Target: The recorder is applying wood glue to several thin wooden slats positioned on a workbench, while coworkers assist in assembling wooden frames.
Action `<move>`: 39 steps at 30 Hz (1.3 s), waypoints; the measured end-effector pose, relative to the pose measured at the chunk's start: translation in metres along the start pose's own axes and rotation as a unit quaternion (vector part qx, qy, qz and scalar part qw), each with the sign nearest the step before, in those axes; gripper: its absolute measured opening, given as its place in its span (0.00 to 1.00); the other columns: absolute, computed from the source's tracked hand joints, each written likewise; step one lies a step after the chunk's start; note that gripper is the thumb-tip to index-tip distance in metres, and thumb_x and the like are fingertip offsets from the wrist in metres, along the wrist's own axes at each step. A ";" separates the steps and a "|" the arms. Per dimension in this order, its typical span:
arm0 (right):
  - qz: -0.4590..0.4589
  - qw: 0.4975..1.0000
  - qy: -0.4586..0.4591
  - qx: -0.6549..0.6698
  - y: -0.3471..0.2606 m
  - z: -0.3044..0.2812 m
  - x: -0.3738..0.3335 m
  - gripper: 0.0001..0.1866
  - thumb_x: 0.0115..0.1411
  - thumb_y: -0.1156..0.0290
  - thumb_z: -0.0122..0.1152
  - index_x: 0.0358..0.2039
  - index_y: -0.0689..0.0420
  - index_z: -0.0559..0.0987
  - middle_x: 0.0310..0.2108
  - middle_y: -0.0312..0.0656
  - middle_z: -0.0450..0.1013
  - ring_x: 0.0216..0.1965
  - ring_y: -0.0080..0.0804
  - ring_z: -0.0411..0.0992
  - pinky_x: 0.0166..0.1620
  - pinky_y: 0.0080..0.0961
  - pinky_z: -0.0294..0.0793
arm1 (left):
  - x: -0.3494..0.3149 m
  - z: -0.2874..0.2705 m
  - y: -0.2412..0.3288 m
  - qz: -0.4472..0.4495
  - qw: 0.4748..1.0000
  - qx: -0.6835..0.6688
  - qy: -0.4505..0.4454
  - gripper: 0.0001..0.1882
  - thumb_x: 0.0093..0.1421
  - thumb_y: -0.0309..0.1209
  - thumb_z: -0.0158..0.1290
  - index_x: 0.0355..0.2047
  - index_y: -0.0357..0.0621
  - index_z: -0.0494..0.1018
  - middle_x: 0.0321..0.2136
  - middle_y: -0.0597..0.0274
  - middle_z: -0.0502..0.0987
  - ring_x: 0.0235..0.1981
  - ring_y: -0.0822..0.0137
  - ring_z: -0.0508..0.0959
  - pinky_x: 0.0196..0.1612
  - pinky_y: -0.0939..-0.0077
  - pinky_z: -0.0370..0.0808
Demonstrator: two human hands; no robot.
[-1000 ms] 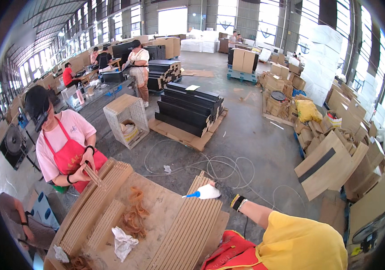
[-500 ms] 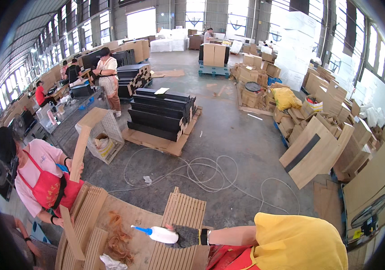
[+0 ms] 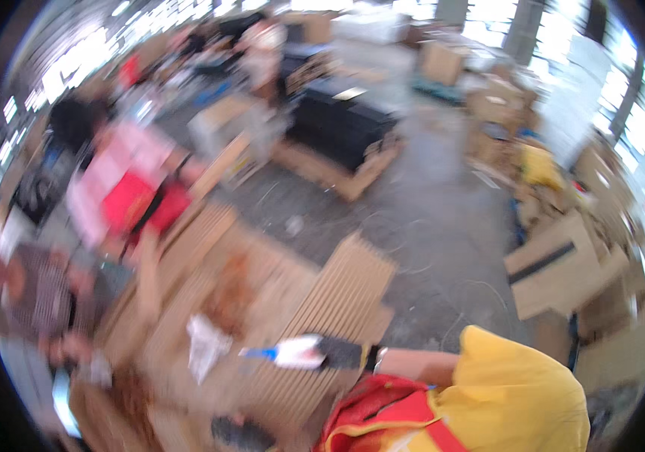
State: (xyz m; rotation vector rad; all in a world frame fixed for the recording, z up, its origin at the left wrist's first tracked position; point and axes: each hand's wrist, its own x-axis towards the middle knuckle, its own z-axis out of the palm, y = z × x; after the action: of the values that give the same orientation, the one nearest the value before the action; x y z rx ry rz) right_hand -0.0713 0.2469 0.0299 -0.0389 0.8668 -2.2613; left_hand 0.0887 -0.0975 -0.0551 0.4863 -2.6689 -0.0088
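The right hand (image 3: 343, 352) has its fingers round the bottle (image 3: 298, 352), above strips (image 3: 341, 282) by the worktop's (image 3: 281, 275) right edge; it looks light, squeezable, best held mid-body. The left hand's (image 3: 242, 434) grip is too blurred to tell.

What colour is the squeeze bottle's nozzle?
The nozzle is mostly blue, though blurred; the head view shows it best.

Beyond the bench, a blurred stack of black boards (image 3: 341, 128) sits on brown cardboard (image 3: 315, 167) on the grey floor (image 3: 450, 248), a pale crate (image 3: 221, 139) to its left. Off to the right — heaped cartons (image 3: 499, 105), a yellow bag (image 3: 541, 166), a dark-striped tan panel (image 3: 556, 290), a tall white stack (image 3: 578, 90).
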 end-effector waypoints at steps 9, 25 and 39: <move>0.035 0.973 0.104 -0.201 -0.010 0.050 -0.002 0.30 0.54 0.73 0.72 0.55 0.55 0.70 0.41 0.42 0.76 0.36 0.30 0.77 0.28 0.25 0.82 | 0.013 -0.075 0.020 -0.270 0.945 -0.166 0.087 0.21 0.68 0.32 0.53 0.58 0.35 0.71 0.56 0.41 0.74 0.60 0.42 0.71 0.65 0.50 0.65; -0.017 0.743 0.051 -0.667 0.047 0.132 0.066 0.30 0.46 0.60 0.82 0.46 0.57 0.76 0.37 0.42 0.76 0.39 0.36 0.77 0.45 0.34 0.77 | 0.022 -0.043 0.017 -0.374 0.823 -0.415 -0.103 0.20 0.72 0.41 0.49 0.48 0.34 0.77 0.45 0.42 0.81 0.47 0.42 0.79 0.52 0.56 0.75; -0.071 0.683 -0.010 -0.727 0.042 0.164 0.079 0.28 0.47 0.63 0.80 0.45 0.55 0.75 0.38 0.45 0.75 0.42 0.47 0.77 0.46 0.38 0.76 | 0.015 -0.045 0.021 -0.373 0.850 -0.362 -0.085 0.21 0.72 0.44 0.48 0.48 0.37 0.78 0.44 0.42 0.81 0.47 0.42 0.79 0.51 0.53 0.75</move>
State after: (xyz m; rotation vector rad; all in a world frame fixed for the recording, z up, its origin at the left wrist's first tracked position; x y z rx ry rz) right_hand -0.0625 0.0812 0.1158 -0.8481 2.4401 -1.0741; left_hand 0.0874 -0.0796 -0.0064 1.2269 -2.1952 -1.2689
